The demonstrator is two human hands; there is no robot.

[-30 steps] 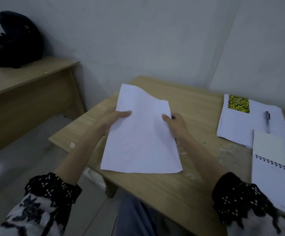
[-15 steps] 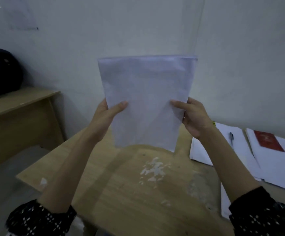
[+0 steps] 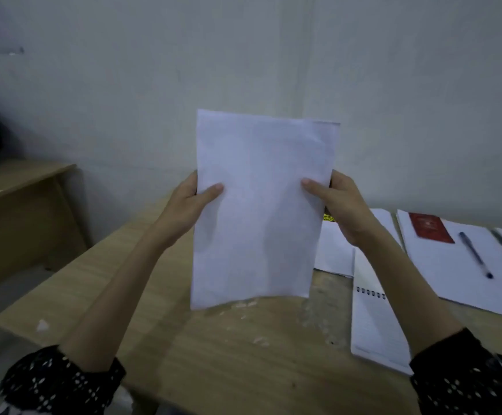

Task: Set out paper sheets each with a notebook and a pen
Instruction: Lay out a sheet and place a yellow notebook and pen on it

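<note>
A: Head view first. What sits in the middle of the frame?

B: A white paper sheet (image 3: 258,205), held upright above the wooden tabletop (image 3: 228,354), its lower edge just over the wood. The left hand (image 3: 188,205) grips its left edge, thumb on the front and the fingers curled behind. The right hand (image 3: 342,205) grips the right edge the same way.

A: And to the right of the frame?

B: A spiral notebook (image 3: 372,324) lies open at lower right, partly hidden by the right forearm. Behind it lies a second sheet (image 3: 333,250) with a yellow patterned corner showing beside the right wrist. Further right a third sheet (image 3: 459,265) carries a red notebook (image 3: 431,230) and a blue pen (image 3: 476,254) just beside it. At the far right edge another pen and a red corner show, cut off by the frame.

A: The left side?

B: A lower wooden desk (image 3: 19,205) stands against the wall, with a dark thing at the frame's left edge, too cropped to identify.
</note>
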